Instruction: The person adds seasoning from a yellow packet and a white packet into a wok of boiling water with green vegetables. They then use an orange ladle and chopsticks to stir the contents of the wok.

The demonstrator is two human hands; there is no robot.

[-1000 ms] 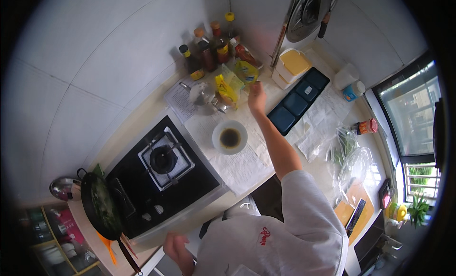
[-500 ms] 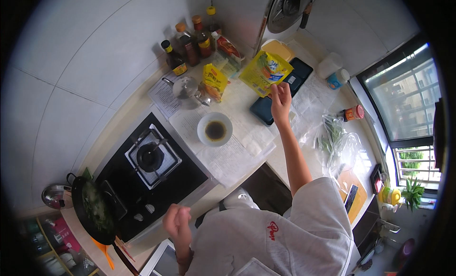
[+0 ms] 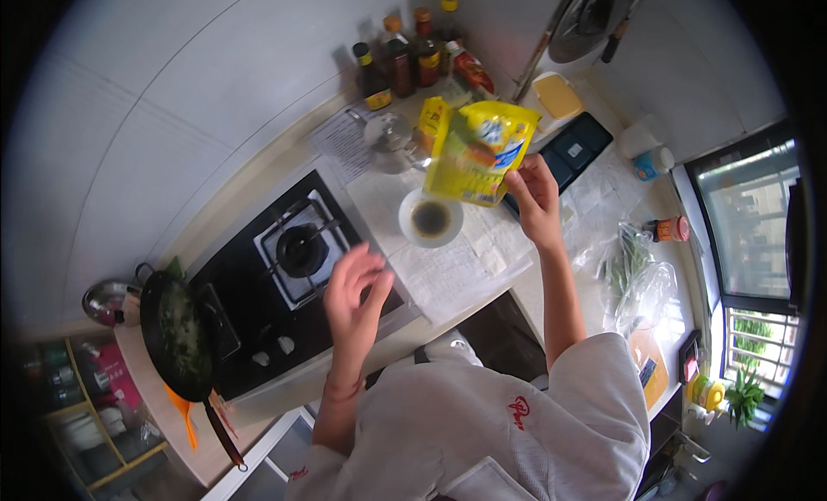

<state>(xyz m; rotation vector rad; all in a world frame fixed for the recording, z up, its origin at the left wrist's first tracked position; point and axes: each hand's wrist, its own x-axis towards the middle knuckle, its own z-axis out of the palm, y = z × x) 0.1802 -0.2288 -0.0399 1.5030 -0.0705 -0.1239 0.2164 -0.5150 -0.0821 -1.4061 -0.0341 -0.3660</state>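
A yellow seasoning pouch (image 3: 482, 156) hangs from my right hand (image 3: 537, 204), its lower edge pinched near the corner between thumb and fingers. The pouch is held above the counter, over the far side of a white bowl (image 3: 455, 222) with dark brown liquid (image 3: 430, 218) in it. My left hand (image 3: 353, 294) is raised near the front edge of the black gas stove (image 3: 250, 281). Its fingers are half curled and apart from the thumb, with nothing in them. Behind the pouch, a second yellow packet (image 3: 431, 115) is partly hidden, beside a glass teapot (image 3: 389, 143).
Several sauce bottles (image 3: 398, 62) stand against the wall. A dark tray (image 3: 575, 152) and a yellow-lidded box (image 3: 558, 96) lie at the back right. Left of the stove rests a wok (image 3: 177, 333) of greens, its handle toward me. Plastic-bagged greens (image 3: 624, 264) lie right.
My right hand has brought the yellow pouch closer, toward the bowl. My left hand has risen forward from my body, and its fingers have spread. The view has shifted.
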